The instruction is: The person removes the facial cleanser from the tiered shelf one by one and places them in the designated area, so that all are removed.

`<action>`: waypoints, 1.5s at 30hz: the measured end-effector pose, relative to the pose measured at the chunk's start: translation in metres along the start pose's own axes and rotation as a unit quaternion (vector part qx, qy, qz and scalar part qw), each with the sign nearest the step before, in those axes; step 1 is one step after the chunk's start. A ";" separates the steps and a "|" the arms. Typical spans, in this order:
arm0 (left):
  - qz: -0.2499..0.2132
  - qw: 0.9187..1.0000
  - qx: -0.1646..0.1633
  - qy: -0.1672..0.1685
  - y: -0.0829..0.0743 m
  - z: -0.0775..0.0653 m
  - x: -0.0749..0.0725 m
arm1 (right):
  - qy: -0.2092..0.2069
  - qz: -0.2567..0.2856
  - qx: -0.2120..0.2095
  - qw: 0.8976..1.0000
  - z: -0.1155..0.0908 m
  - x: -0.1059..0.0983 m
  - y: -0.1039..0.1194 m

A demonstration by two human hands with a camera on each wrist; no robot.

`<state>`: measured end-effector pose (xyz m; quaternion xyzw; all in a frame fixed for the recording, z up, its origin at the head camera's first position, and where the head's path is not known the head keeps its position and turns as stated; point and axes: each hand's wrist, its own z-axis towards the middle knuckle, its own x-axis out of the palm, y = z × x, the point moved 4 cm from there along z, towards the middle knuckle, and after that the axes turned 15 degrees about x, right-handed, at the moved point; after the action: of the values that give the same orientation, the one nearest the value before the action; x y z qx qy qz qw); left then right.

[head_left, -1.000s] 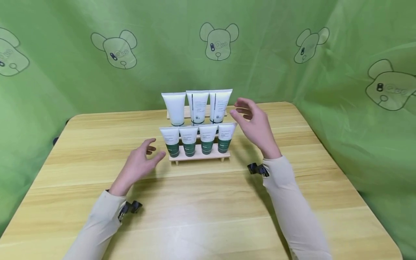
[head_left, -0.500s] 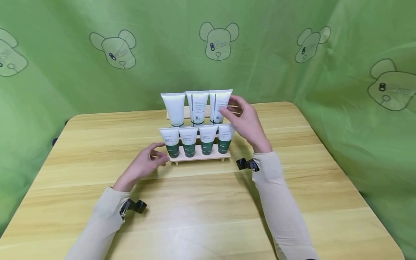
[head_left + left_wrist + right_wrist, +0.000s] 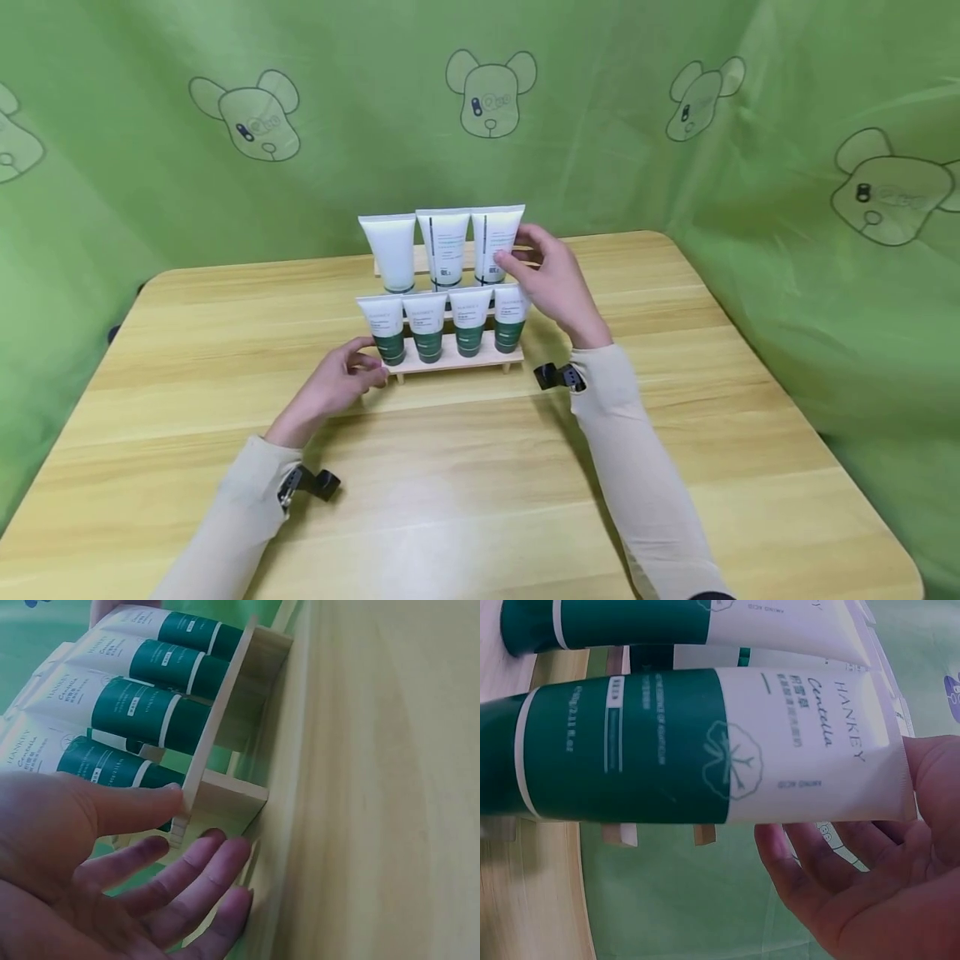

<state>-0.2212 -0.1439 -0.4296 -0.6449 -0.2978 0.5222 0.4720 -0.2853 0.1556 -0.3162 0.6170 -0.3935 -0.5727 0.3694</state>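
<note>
Tubes (image 3: 388, 250), seven in all, stand cap down on a stepped wooden stand (image 3: 450, 352), which rests on a pale wood-grain table (image 3: 420, 467). Four small tubes (image 3: 470, 310), white above and green below, line the stand's front shelf; their lettering includes HANKEY and Centella. Three taller white tubes (image 3: 444, 250) make a row farther back on the stand.

A person's left hand (image 3: 336, 383) is at the stand's left end. Its thumb touches the end of the front shelf, just beside the nearest small tube, while the other fingers are spread apart and loosely bent around that end; whether they pinch the wood cannot be told.

The right hand (image 3: 557, 283) is at the stand's right end, thumb in front of the rightmost taller tube (image 3: 497, 221), bent fingers beside and behind it; whether they grip it cannot be told.

Beige sleeves (image 3: 232, 508) lie on the near side of the stand. Beyond the stand hangs green cloth (image 3: 360, 167) printed with outlined bear faces.
</note>
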 end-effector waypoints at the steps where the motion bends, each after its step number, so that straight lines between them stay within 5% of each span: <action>1: -0.004 1.000 -0.001 -0.004 0.001 0.000 0.000 | -0.002 -0.003 0.002 1.000 0.000 0.000 0.000; 21: -0.001 1.000 0.004 -0.026 0.000 -0.002 0.002 | -0.059 0.006 0.000 0.998 -0.004 -0.030 0.001; 45: 0.016 0.999 0.005 -0.029 0.000 -0.004 0.002 | -0.081 0.049 0.048 0.994 0.009 -0.055 -0.031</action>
<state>-0.2169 -0.1432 -0.4308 -0.6318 -0.2987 0.5494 0.4580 -0.2941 0.2182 -0.3220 0.5659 -0.4787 -0.5824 0.3339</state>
